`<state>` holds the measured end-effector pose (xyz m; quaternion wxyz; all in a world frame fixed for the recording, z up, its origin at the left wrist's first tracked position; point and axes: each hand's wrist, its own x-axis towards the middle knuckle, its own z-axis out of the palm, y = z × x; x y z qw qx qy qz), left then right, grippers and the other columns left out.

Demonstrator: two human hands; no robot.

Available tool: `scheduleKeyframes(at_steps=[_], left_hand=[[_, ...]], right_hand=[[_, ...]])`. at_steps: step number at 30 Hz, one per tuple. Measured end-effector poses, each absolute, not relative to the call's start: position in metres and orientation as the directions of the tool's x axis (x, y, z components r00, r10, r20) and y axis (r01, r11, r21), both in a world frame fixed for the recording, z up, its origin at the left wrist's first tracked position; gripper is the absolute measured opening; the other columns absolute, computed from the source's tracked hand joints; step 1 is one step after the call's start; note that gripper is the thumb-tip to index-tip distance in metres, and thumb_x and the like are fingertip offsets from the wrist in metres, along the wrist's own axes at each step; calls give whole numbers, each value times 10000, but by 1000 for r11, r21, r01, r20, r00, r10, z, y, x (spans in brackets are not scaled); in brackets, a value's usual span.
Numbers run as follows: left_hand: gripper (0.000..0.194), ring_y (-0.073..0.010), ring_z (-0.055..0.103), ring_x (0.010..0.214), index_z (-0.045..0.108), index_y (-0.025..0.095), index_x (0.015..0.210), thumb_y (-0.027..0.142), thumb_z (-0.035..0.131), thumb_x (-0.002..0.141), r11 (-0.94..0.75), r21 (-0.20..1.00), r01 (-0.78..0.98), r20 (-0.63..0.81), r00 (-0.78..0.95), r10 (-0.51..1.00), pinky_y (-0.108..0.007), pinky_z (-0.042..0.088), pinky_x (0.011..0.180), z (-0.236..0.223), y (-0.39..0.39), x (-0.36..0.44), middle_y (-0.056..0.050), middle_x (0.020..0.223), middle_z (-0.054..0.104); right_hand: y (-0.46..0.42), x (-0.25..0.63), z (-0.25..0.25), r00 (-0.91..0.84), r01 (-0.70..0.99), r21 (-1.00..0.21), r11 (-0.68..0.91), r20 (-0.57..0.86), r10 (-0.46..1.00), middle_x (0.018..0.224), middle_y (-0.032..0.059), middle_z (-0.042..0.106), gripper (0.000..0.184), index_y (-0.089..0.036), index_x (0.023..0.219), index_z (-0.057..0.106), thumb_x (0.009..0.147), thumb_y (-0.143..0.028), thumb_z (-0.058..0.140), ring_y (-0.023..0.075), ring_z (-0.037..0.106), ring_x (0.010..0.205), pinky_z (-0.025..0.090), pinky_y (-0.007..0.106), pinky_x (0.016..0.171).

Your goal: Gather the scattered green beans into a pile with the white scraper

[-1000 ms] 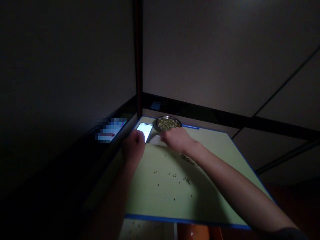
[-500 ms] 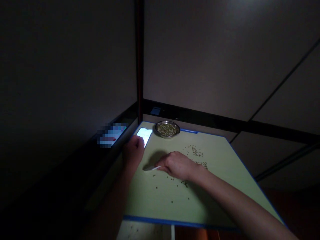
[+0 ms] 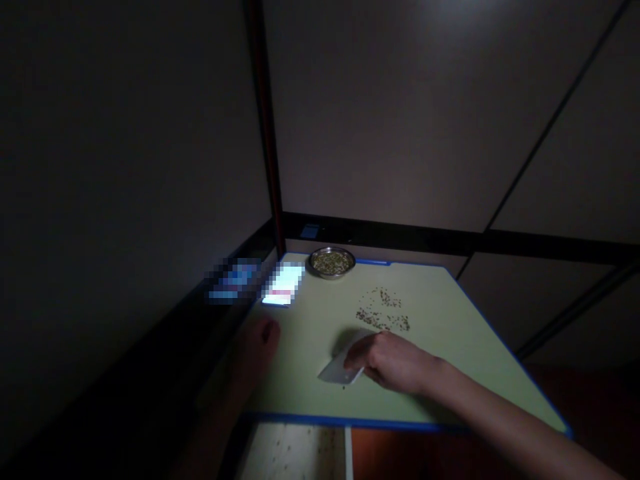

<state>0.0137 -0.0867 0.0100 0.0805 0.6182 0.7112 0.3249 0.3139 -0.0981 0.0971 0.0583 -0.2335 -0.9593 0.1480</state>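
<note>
My right hand [image 3: 387, 358] grips a thin white plastic scraper [image 3: 340, 371], held tilted low over the pale green board [image 3: 300, 393]. Beyond it, small dark beans [image 3: 383, 321] lie scattered in loose patches, and a single bean sits just below the scraper. My left hand [image 3: 261, 340] is curled into a loose fist at the board's left edge, below the lit phone [image 3: 284, 283], with nothing visible in it. At the far end stands a steel bowl [image 3: 332, 273] holding greenish beans.
Dark walls [image 3: 380, 133] close in behind and to the left of the board, meeting in a corner. A blue rim [image 3: 300, 419] edges the board. Under its near side, a pale surface [image 3: 290, 450] with small dark specks shows.
My right hand has moved nearer with the scraper, whose broad face now shows. My left hand has drawn back from the phone. The view has shifted slightly.
</note>
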Motion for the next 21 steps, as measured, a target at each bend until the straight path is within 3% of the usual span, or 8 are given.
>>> scheduleKeyframes(at_steps=[6, 11, 16, 21], left_hand=[[304, -170, 606, 693, 626, 208, 838, 365, 379, 921, 135, 343, 930, 150, -196, 969, -277, 320, 595, 11, -86, 21, -51, 789, 688], [348, -181, 633, 733, 647, 209, 885, 358, 339, 949, 117, 186, 976, 130, -142, 981, -288, 311, 609, 17, -90, 25, -70, 836, 713], [348, -189, 648, 759, 645, 218, 910, 359, 330, 957, 111, 155, 982, 138, -133, 982, -290, 326, 621, 16, -93, 26, -78, 879, 721], [342, -175, 638, 737, 631, 211, 928, 363, 327, 962, 86, 159, 984, 131, -107, 986, -276, 321, 610, 16, -94, 26, -64, 844, 708]], right_hand=[[-85, 319, 106, -842, 430, -322, 843, 194, 503, 1115, 41, 717, 384, -259, 1126, 704, 912, -79, 441, 176, 649, 1035, 477, 321, 891], [-81, 294, 108, -861, 345, -323, 882, 265, 434, 1076, 44, 729, 337, -235, 1088, 718, 932, -110, 447, 163, 655, 1016, 463, 313, 895], [-88, 270, 86, -897, 253, -297, 921, 285, 339, 1038, 22, 741, 324, -264, 1086, 719, 906, -111, 498, 161, 645, 1025, 423, 340, 952], [-94, 286, 70, -879, 300, -352, 886, 259, 401, 1081, 14, 734, 330, -263, 1031, 739, 849, -72, 542, 158, 630, 1064, 388, 338, 998]])
